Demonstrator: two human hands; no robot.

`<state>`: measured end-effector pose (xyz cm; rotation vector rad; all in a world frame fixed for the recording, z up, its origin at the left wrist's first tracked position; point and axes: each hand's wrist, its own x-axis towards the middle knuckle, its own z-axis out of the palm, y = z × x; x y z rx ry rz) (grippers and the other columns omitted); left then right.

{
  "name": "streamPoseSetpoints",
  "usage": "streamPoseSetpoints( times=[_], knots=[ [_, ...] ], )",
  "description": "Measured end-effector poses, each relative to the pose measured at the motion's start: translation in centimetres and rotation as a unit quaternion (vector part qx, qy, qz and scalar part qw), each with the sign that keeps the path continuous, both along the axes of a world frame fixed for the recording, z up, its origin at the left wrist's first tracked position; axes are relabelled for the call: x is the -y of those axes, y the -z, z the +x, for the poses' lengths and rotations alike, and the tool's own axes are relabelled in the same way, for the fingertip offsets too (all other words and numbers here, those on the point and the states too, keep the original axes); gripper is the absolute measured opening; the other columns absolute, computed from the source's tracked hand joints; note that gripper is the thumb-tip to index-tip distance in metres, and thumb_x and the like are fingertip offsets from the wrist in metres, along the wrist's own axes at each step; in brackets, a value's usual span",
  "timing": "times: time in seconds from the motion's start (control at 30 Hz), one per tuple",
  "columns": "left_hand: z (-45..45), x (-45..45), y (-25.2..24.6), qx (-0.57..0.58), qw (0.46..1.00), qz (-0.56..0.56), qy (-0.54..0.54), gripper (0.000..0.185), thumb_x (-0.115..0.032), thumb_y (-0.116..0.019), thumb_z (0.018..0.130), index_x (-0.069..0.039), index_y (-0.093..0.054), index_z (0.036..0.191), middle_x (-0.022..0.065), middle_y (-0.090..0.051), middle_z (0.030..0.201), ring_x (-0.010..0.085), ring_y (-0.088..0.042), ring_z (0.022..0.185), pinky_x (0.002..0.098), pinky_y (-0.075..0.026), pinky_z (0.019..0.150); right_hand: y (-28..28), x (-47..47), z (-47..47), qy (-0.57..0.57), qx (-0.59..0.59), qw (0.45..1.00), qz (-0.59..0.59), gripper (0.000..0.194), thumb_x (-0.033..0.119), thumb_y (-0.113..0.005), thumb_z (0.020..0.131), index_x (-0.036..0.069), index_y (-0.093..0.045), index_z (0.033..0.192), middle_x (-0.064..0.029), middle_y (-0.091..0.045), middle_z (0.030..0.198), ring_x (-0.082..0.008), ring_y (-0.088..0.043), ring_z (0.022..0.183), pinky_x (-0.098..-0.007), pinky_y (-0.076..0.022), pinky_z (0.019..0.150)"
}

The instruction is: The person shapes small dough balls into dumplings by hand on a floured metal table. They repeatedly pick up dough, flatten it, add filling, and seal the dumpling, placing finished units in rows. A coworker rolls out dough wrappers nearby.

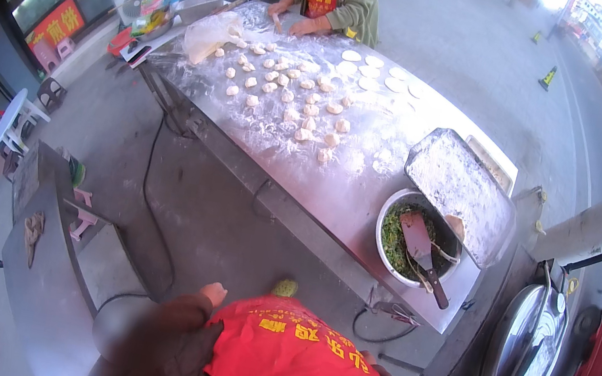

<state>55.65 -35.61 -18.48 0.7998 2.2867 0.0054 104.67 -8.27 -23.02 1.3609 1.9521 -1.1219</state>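
My left hand (pixel 214 293) hangs at my left side, away from the table, with fingers that look curled; I see nothing in it. Of my right hand (pixel 369 357), only a sliver shows past the red apron (pixel 301 357). Before me stands a floured metal table (pixel 280 166). Many lumps of dough (pixel 311 110) lie scattered over its middle, with thin flat dough rounds (pixel 370 71) on the far side. At the right end a metal bowl (pixel 380 244) holds chopped green filling (pixel 393 237). A wide spatula (pixel 419 239) rests in it, handle over the rim.
A floured tray (pixel 458 185) overlaps the bowl's rim. Across the table a co-worker (pixel 340 1) has both hands on a pale stick-shaped thing. A plastic bag (pixel 203 41) lies at the left end. Right stands a round metal cooker (pixel 515 340); left, a metal counter (pixel 46 264) with a cloth.
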Motion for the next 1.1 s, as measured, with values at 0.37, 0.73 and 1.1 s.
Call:
streamPoseSetpoints(
  times=[0.37, 0.73, 1.1],
  knots=[
    [0.5, 0.4, -1.3, 0.043, 0.997, -0.017, -0.056, 0.041, -0.037, -0.051, 0.094, 0.001, -0.064, 0.104, 0.0249, -0.064, 0.109, 0.0421, -0.059, 0.107, 0.0504, -0.047, 0.091, -1.1, 0.8, 0.0, 0.124, -0.002, 0.992, -0.023, 0.030, 0.030, -0.055, 0.091, 0.008, -0.068, 0.107, -0.0157, -0.069, 0.108, -0.0329, -0.064, 0.105, -0.0407, -0.0493, 0.092],
    [-0.2, 0.6, -1.4, 0.034, 0.996, 0.016, -0.086, 0.041, -0.040, -0.053, 0.092, -0.002, -0.065, 0.104, 0.0230, -0.065, 0.110, 0.0419, -0.060, 0.105, 0.0489, -0.048, 0.089, 3.8, -0.6, 1.9, 0.085, 0.023, 0.996, 0.007, 0.034, 0.033, -0.050, 0.091, 0.010, -0.068, 0.107, -0.0150, -0.068, 0.110, -0.0336, -0.063, 0.106, -0.0424, -0.0487, 0.094],
    [-0.1, -0.2, -0.7, 0.034, 0.991, 0.050, -0.118, 0.037, -0.038, -0.055, 0.092, -0.005, -0.063, 0.107, 0.0201, -0.065, 0.111, 0.0398, -0.059, 0.108, 0.0478, -0.046, 0.091, 14.9, 0.9, 4.4, 0.100, 0.031, 0.995, 0.002, 0.033, 0.032, -0.050, 0.091, 0.009, -0.068, 0.107, -0.0157, -0.066, 0.115, -0.0336, -0.061, 0.110, -0.0416, -0.0485, 0.095]
  ],
)
